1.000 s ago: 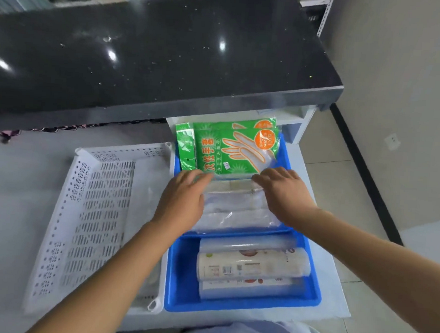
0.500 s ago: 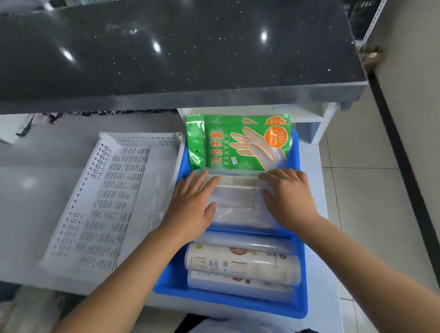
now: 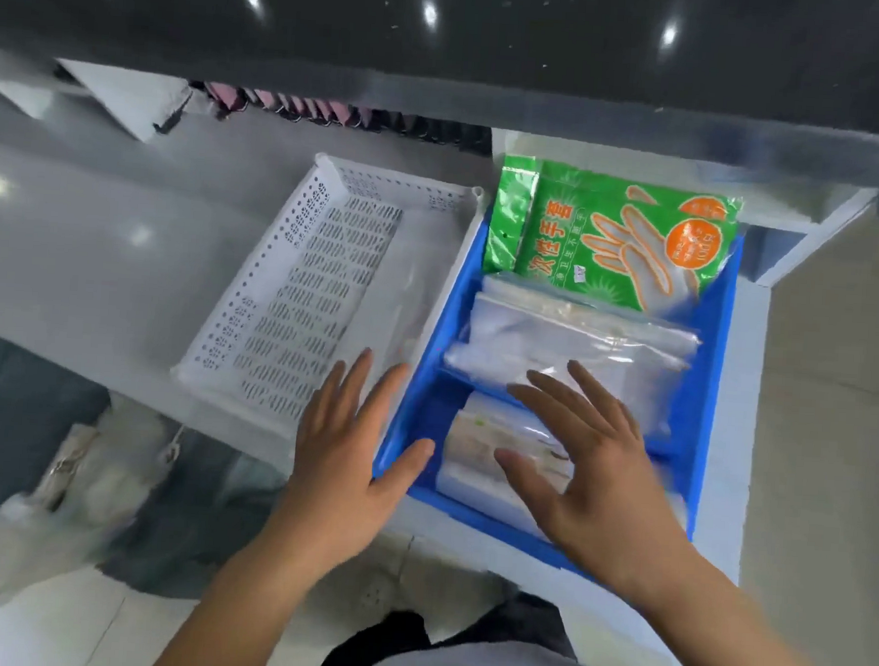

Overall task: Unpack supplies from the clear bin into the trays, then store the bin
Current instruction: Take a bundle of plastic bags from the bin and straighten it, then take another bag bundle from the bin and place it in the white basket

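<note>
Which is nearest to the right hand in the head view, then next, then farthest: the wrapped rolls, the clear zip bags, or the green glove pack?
From the right hand:
1. Wrapped rolls, directly under it in the blue tray's near compartment.
2. Clear zip bags, just beyond the fingertips.
3. Green glove pack, at the far end.

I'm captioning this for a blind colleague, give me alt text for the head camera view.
Two open bare hands, left hand and right hand, hover over a blue tray holding a green glove packet, clear zip bags and rolls. A white perforated tray sits alongside.
</note>
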A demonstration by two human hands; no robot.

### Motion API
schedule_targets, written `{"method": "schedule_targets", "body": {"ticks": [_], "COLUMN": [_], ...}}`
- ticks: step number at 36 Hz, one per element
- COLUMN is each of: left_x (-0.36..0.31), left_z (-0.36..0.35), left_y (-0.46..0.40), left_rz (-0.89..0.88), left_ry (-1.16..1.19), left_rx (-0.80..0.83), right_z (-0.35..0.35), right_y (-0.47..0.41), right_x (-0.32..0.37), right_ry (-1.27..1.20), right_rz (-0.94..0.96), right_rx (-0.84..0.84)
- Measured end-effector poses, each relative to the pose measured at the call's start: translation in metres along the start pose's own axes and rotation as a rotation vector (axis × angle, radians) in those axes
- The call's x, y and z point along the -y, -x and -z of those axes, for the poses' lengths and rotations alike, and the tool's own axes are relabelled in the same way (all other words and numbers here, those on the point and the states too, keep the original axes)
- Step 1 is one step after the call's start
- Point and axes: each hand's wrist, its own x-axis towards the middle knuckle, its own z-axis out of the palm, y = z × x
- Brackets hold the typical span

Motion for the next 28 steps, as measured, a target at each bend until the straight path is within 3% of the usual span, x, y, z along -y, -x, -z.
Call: {"method": "schedule_targets", "body": {"ticks": [6, 17, 28], "left_x": [0.087, 0.283, 0.377], "left_z": [0.04, 0.078, 0.092], "left_y": [0.064, 0.224, 0.309], "left_rz": [0.145, 0.562, 0.869], "left_ry": [0.163, 0.244, 0.518], "left_rx": [-0.119, -0.33, -0.54], "right_z": [-0.054, -0.212, -0.319], "right_y": [0.003, 0.009, -0.013], "right_x": [0.085, 0.237, 0.368], "right_ry": [0.003, 0.112, 0.303], "right_rz": [0.095, 0.306, 0.532], "right_rx": [0.062, 0.407, 0.632]}}
